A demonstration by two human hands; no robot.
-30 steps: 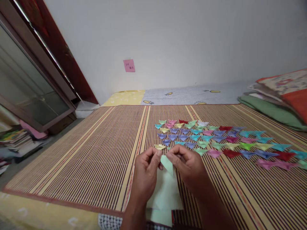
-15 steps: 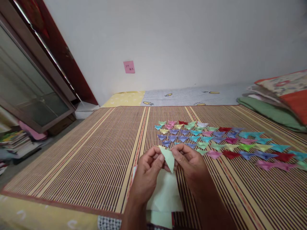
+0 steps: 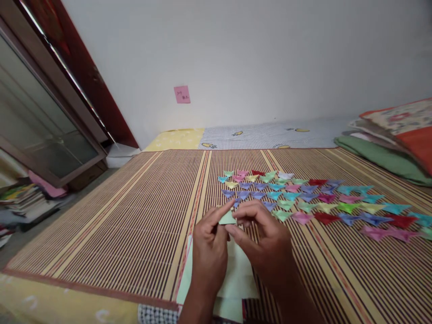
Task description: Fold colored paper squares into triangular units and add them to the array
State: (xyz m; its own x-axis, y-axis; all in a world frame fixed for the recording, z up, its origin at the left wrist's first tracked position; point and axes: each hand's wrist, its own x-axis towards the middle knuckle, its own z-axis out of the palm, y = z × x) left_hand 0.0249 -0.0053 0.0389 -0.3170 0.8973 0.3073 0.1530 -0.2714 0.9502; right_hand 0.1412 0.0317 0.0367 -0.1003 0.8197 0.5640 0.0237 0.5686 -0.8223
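Between both hands is a small folded piece of pale green paper [image 3: 227, 218], held above the mat. My left hand [image 3: 209, 243] grips its left side, index finger stretched along the top edge and thumb below. My right hand [image 3: 265, 234] pinches the right corner between thumb and fingers. Part of the paper is hidden behind the fingers. Beneath my wrists lie pale green paper sheets [image 3: 240, 274], partly covered by my forearms. Just beyond the hands, several rows of small folded paper pieces [image 3: 290, 196] in many colours spread to the right.
A striped bamboo mat [image 3: 111, 216] covers the bed. Folded green cloth [image 3: 378, 159] and a patterned orange pillow [image 3: 410, 130] are piled at the right. A pink note [image 3: 182, 94] is stuck to the wall. Stacked books [image 3: 22, 200] stand at the far left.
The green paper has been turned from a downward-pointing shape to a smaller one with a level lower edge. My left index finger now extends along it, and my right hand pinches its corner.
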